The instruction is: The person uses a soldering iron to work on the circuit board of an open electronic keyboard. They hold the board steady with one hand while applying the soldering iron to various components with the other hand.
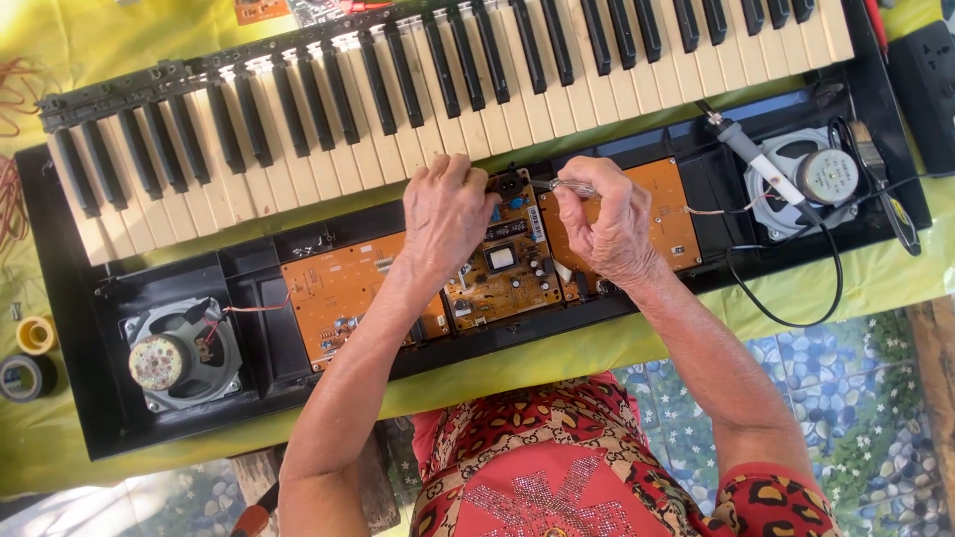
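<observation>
Pinching a thin metal tool (569, 186) in your right hand (605, 224), you're probing the middle circuit board (502, 264) while your left hand (445, 209) curls closed on its top edge, holding nothing. Next probably calls for steady contact (white label strip (535, 225) right of the board's centre).

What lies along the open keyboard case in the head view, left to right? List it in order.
Tape rolls → left speaker → orange circuit board → left hand → right hand, pinching tweezers → soldering iron → right speaker.
</observation>
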